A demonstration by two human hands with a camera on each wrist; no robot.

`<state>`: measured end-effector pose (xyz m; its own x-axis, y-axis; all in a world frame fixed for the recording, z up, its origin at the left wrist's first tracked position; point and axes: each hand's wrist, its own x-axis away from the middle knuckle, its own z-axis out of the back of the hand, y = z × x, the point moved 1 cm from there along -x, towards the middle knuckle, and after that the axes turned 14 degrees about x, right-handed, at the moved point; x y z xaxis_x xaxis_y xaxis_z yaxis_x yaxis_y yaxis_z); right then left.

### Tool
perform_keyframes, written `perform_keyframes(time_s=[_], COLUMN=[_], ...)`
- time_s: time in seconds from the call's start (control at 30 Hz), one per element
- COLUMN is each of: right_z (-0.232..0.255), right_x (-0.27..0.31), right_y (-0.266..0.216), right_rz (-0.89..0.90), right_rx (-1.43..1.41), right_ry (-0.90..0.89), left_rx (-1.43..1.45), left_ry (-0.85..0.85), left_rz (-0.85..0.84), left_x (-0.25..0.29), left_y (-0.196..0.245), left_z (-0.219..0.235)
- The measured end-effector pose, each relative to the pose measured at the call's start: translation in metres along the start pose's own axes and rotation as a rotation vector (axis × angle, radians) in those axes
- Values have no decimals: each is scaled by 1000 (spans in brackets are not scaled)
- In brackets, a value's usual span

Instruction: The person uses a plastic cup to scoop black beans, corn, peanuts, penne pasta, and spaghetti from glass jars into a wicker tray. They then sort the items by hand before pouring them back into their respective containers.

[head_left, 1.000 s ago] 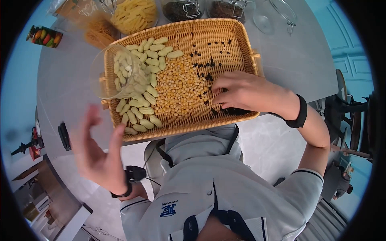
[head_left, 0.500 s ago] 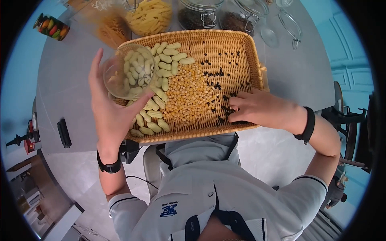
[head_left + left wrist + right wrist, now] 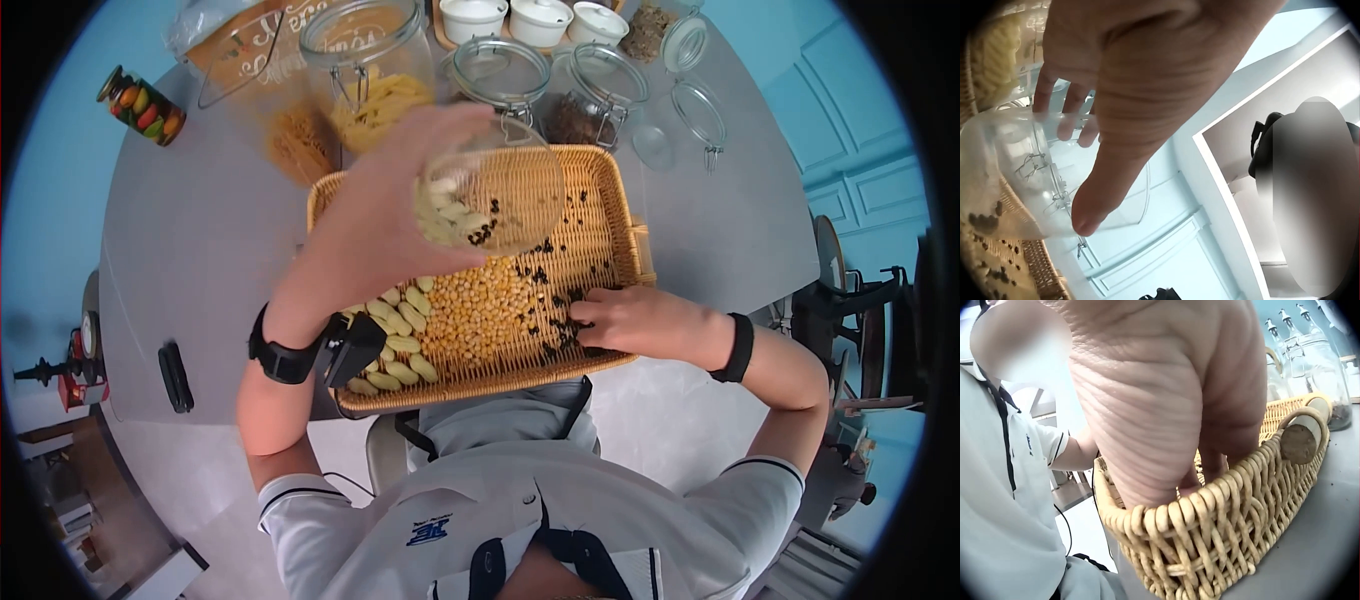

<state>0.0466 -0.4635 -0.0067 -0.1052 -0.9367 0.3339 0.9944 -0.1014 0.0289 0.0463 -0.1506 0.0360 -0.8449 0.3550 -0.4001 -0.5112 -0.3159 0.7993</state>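
Observation:
In the head view my left hand (image 3: 385, 215) grips a clear cup (image 3: 530, 205) over the far part of a wicker basket (image 3: 500, 384). Peanuts and black beans show through its wall. The left wrist view has the thumb and fingers around the same cup. Peanuts (image 3: 403, 343) lie in the basket's left part, with corn kernels (image 3: 480, 310) in the middle. Black beans (image 3: 541, 275) are scattered over the right part. There my right hand (image 3: 645, 322) reaches down with bent fingers among the beans; its fingertips are hidden, so I cannot tell whether it holds any.
Beyond the basket stand a jar of pasta tubes (image 3: 385, 110), clip-lid jars (image 3: 590, 105) and white lidded pots (image 3: 540, 22). A jar of colourful contents (image 3: 145, 108) stands at the far left. On the grey table (image 3: 220, 300) lies a black object (image 3: 175, 377).
My left hand reached the cup at the basket's left end, took hold of it and carried it right. My right hand stays at the black beans, its fingers drawn closer together.

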Motion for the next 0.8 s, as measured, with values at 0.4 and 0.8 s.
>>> perform_keyframes(time_s=[0.4,0.8], right_z=[-15,90], right_x=[-9,-13], right_y=[15,57], right_rz=[-344,-733], right_rx=[-678,-1327], right_ry=[164,381], left_rx=[182,185], left_ry=[-109,-153], left_rz=[31,46], left_x=[-5,-4], left_y=[-13,-21], left_z=[0,-4])
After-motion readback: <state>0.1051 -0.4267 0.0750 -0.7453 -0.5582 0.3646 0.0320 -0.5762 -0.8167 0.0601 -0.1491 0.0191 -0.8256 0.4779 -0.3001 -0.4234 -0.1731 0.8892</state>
